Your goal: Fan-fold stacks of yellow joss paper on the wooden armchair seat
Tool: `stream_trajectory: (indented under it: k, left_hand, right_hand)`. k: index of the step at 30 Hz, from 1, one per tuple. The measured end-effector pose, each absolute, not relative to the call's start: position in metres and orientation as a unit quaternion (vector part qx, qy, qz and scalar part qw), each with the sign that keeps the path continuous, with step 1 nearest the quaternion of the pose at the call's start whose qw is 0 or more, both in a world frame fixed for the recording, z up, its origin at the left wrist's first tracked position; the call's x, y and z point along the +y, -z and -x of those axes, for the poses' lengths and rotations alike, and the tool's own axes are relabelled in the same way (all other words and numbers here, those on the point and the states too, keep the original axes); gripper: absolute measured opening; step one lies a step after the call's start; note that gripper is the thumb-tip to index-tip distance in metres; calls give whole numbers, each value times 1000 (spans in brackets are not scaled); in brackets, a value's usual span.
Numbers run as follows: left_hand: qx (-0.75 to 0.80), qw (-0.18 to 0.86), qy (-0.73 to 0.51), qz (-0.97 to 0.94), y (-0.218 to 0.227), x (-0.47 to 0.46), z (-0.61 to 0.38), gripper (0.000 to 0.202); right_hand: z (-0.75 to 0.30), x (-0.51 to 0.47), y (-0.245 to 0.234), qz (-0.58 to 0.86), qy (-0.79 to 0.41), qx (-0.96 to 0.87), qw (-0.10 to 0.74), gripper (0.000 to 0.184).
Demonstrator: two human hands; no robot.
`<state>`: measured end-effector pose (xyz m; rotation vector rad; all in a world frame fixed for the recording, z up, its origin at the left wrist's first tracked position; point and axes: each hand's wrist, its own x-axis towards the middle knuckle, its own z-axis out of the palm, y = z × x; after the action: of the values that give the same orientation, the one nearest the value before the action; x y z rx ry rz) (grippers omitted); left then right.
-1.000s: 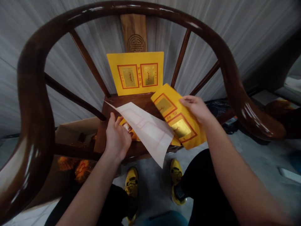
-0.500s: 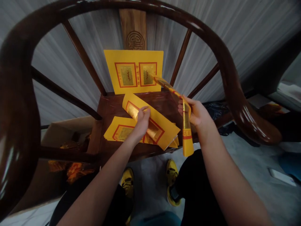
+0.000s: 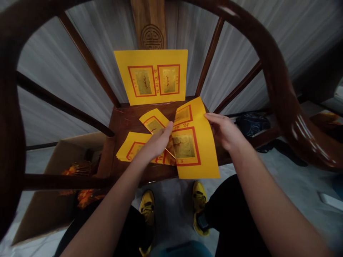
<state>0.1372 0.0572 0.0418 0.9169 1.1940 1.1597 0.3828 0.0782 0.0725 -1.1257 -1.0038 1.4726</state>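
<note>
A yellow joss paper sheet (image 3: 193, 146) with red-bordered gold panels hangs flat from my right hand (image 3: 222, 130), whose fingers pinch its right edge. My left hand (image 3: 157, 141) grips a curled yellow sheet (image 3: 154, 124) over the chair seat (image 3: 128, 121), with gold foil showing beneath my fingers. A stack of similar sheets (image 3: 135, 150) lies on the seat under my left wrist, partly hidden. Another yellow sheet (image 3: 151, 76) with two gold panels stands upright against the carved back splat (image 3: 148, 25).
A dark wooden horseshoe armrest (image 3: 281, 82) curves around my hands, with spindles behind the sheets. A cardboard box (image 3: 53, 203) holding orange-gold paper (image 3: 84, 198) stands at lower left. Dark cloth (image 3: 252, 125) lies beyond the seat at right. Yellow shoes (image 3: 199, 205) rest on the grey floor.
The white tissue sheet seen earlier is gone. The sheet in my right hand has turned from edge-on to flat, and my left hand's sheet is less rolled. The view has shifted closer.
</note>
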Motion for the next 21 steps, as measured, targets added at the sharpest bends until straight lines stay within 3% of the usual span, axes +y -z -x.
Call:
stream_trajectory:
  k: [4, 9, 14, 21]
  left_hand:
    - [458, 565, -511, -458, -58, 43, -152, 30]
    - [538, 472, -554, -425, -64, 43, -154, 56]
    - [614, 374, -495, -488, -73, 43, -154, 57]
    - [624, 438, -451, -464, -72, 42, -152, 75]
  right_hand:
    - [-360, 72, -68, 430, -619, -436, 491, 33]
    - [-341, 69, -66, 368, -655, -432, 499, 39]
    - [-325, 66, -62, 376, -667, -390, 512, 40]
    - [-318, 67, -57, 382, -685, -384, 487, 48]
